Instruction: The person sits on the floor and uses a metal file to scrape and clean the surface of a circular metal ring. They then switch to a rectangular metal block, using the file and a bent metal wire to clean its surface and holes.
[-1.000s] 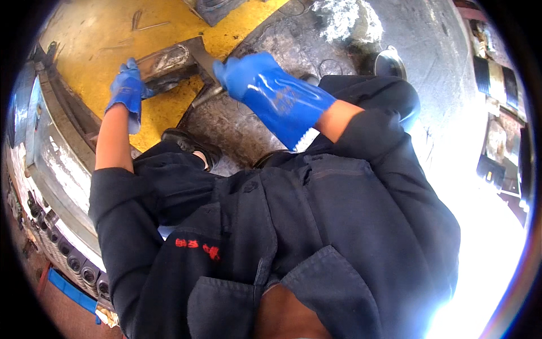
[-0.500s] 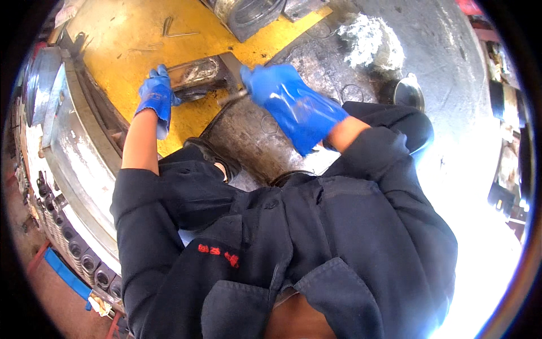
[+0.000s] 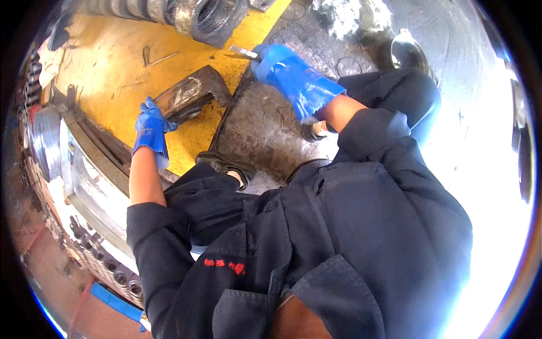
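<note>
A worn, rusty metal part, long and with a flanged end, rests tilted on the yellow floor. My left hand, in a blue rubber glove, grips its near left end. My right hand, gloved alike, is closed around a short tool with a flat, silvery metal end. That end points left, beyond the part's flanged end and apart from it. The glove hides the rest of the tool, so I cannot tell its exact kind.
Thin bent metal rods lie beyond the part. Large ringed metal pieces stand at the far side. White rags and a round metal bowl sit at the far right. A heavy metal frame runs along my left.
My right hand has moved away from the part's flanged end, lifting the tool beyond it. The part now sits more tilted in my left hand's grip. The whole view has shifted slightly.
</note>
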### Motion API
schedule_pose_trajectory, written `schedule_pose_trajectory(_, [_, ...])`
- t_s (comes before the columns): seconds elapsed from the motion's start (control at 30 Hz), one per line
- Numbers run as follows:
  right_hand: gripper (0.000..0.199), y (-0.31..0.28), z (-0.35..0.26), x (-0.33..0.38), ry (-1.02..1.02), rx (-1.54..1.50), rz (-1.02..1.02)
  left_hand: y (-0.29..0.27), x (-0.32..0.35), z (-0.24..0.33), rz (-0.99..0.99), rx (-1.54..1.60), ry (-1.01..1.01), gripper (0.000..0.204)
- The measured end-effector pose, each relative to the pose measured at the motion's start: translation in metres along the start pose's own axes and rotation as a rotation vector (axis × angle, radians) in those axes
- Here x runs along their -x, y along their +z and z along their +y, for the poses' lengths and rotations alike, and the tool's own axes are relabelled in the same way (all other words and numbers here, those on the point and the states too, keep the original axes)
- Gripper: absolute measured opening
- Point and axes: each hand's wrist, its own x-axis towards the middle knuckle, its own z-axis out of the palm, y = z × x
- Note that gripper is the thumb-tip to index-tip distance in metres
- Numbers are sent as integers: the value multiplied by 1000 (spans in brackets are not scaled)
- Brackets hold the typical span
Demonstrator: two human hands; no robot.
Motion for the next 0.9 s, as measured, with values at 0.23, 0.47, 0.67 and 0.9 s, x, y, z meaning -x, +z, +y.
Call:
schedule_pose_trajectory(0.23, [35,30,50,-3,375,-556,-103,25,-29,-9,7,107,-8,146])
schedule_pose_trajectory(0.47, [33,7,6,11,179,-554,-36,32,-44,-32,-73,174,-135,151])
schedule_pose_trajectory(0.67, [33,64,64,-44,240,-446,-30,17,-46,15,-111,271,-152,151])
schedule_pose_trajectory(0.9, [36,58,83,-35,280,-323,215,23,-35,-15,-58,135,-127,147])
